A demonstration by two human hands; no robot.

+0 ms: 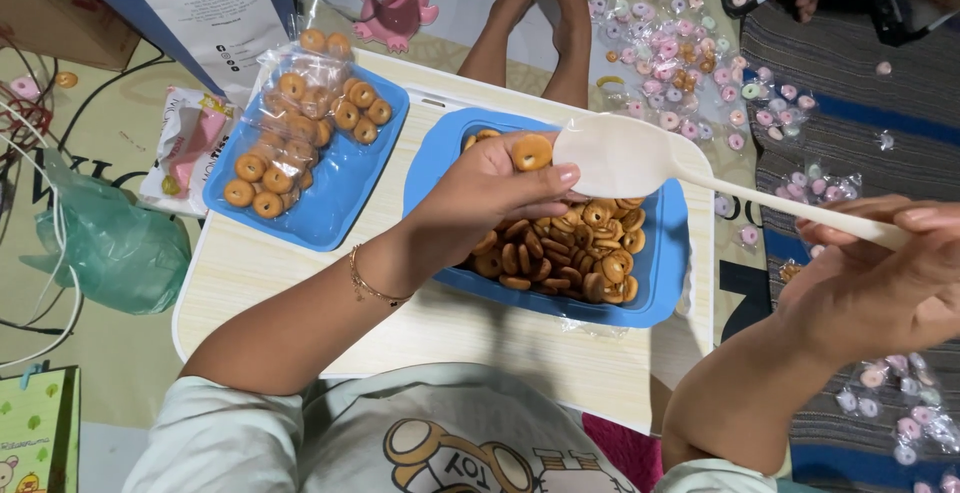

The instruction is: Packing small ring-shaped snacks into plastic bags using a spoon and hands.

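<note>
left hand [490, 188] pinching ring biscuit [531, 151] beside spoon [640, 158] bowl at frame centre, handle running lower right into clasping right hand [880, 283].

Ring biscuit and rice paddle, both held above a blue tray of biscuits.

Ring biscuit [531, 152]: small, round, golden-brown, with a centre hole; pinched at the fingers [560, 175] of the left hand [490, 188], face up over the tray. Rice paddle [640, 165]: off-white, probably plastic, with a broad rounded blade and slim handle; held near level, blade just beside the biscuit, handle running into the right hand [880, 273]. Blue tray [668, 283]: rectangular, shallow, on the pale worktop [300, 283], heaped with matching ring biscuits [565, 253].
</note>
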